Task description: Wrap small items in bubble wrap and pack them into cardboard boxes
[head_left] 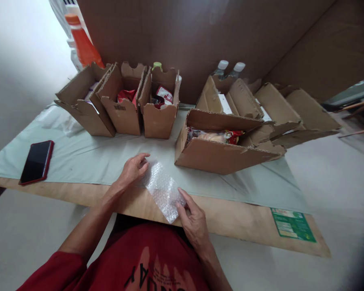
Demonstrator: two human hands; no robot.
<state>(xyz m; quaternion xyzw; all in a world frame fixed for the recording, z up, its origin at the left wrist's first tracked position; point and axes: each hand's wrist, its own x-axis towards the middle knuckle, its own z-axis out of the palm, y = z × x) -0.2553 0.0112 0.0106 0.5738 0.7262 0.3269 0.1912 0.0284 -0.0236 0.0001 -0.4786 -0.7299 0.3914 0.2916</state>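
Observation:
A clear sheet of bubble wrap [163,186] lies slanted between my hands, over the front edge of the table. At its upper left end my left hand [134,169] has thumb and fingers closed on the wrap. My right hand [194,220] pinches the lower right side between thumb and forefinger. Just beyond the wrap, to the right, stands a long cardboard box [221,155] with packaged goods in it, among them a red packet [233,137].
Three open cardboard boxes [159,126] stand at the back left, holding packets. More boxes [280,105] are at the back right, near clear bottles [221,68]. A phone [36,161] lies at left, an orange bottle [84,44] behind. A green label [293,225] is at the right edge.

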